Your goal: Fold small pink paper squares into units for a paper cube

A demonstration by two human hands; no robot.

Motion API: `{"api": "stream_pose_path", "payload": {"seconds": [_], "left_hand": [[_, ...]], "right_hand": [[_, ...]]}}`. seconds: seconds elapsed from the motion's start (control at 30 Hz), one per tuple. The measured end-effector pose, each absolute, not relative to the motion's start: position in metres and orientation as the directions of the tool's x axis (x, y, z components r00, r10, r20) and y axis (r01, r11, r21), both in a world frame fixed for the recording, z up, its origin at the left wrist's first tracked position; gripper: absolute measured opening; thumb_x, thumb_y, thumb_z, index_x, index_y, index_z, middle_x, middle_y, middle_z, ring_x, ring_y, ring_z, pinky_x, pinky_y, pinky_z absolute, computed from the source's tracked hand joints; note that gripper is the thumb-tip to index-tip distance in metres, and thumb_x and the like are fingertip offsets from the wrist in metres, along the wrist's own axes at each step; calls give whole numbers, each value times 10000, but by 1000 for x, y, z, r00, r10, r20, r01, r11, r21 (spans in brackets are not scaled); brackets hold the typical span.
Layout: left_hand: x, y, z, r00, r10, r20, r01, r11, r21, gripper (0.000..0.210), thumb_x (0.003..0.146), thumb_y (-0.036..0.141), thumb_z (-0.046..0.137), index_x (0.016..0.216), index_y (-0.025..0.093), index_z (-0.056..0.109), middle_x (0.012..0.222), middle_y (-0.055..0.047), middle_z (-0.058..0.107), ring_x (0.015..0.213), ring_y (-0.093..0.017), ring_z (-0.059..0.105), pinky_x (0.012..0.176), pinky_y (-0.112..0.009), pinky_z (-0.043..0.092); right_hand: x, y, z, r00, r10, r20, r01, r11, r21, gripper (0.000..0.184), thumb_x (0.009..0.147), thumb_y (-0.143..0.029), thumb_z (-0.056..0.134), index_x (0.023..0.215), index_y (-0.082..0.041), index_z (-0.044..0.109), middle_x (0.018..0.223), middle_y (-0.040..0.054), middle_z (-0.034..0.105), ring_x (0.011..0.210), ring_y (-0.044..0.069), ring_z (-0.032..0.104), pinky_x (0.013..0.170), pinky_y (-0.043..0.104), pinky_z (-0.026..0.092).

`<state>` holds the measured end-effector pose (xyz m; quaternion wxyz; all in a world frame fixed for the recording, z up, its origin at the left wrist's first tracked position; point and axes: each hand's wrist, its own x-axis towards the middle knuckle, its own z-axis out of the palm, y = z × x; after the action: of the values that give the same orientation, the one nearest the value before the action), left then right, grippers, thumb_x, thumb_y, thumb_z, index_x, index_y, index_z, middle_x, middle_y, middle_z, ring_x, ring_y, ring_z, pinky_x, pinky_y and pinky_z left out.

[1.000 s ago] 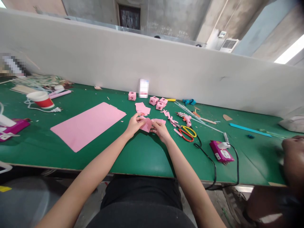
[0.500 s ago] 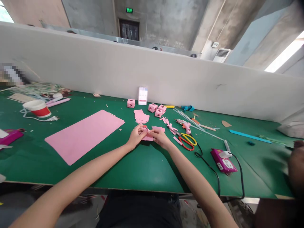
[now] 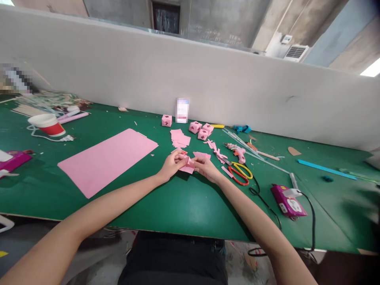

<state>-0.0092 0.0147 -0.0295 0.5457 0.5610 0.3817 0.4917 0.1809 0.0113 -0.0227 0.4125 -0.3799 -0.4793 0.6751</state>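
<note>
From my end I am seeing a small pink paper piece (image 3: 187, 169) being held over the green table (image 3: 166, 206), near the middle of the scene. With the left hand (image 3: 171, 164) I am pinching it between thumb and fingers on its left side, and with the right hand (image 3: 207, 168) I am pinching its right side, the fingertips of both hands nearly meeting (a red patch (image 3: 184, 152) is showing by the left fingers, too small for me to tell what it is). A bit of the paper is standing up between the two grips. Just right of the piece, beyond the right hand, more pink paper (image 3: 202, 155) is lying on the table, and farther off a loose stack of pink squares (image 3: 179, 138) is overlapping. Behind that, one pink cube (image 3: 166, 120) is sitting apart on the left, while three more pink cubes (image 3: 203, 134) are clustering to the right. Pink strips (image 3: 216, 150) are lying right of the hands, leading toward scissors (image 3: 232, 164) with red and yellow handles and a pink glue gun (image 3: 241, 155). Farther right and nearer, a purple box (image 3: 279, 194) is resting with a white plug on it. On the left, a large pink sheet (image 3: 108, 162) is lying flat, and beyond it a red-banded white cup (image 3: 52, 126) is standing.
</note>
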Motion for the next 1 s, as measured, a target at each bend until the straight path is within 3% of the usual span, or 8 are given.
{"api": "stream_pose_path", "payload": {"seconds": [0.33,0.53,1.0], "left_hand": [[-9,12,-27,166,976,141,-115,-123,986,439,763,425,780,1078,168,614,909,-43,731,862,-195,692,774,-298,516],[-10,12,-26,194,972,134,-126,-111,986,466,730,390,804,1095,166,619,1005,-75,746,943,-219,703,849,-335,535],[-9,12,-24,207,970,129,-89,-112,990,536,696,374,836,1125,163,593,1064,-101,744,1004,-244,709,882,-360,550]], "right_hand": [[174,7,-26,-213,975,-62,-155,-96,-983,390,611,-515,909,760,-192,751,746,7,686,678,115,600,667,265,518],[175,9,-27,-146,988,-41,-198,-70,-978,391,591,-504,923,728,-194,728,716,-7,647,654,112,579,641,264,486],[176,13,-29,-192,980,-53,-156,-84,-984,449,559,-558,918,749,-202,721,743,4,684,699,145,605,694,294,503]]}}
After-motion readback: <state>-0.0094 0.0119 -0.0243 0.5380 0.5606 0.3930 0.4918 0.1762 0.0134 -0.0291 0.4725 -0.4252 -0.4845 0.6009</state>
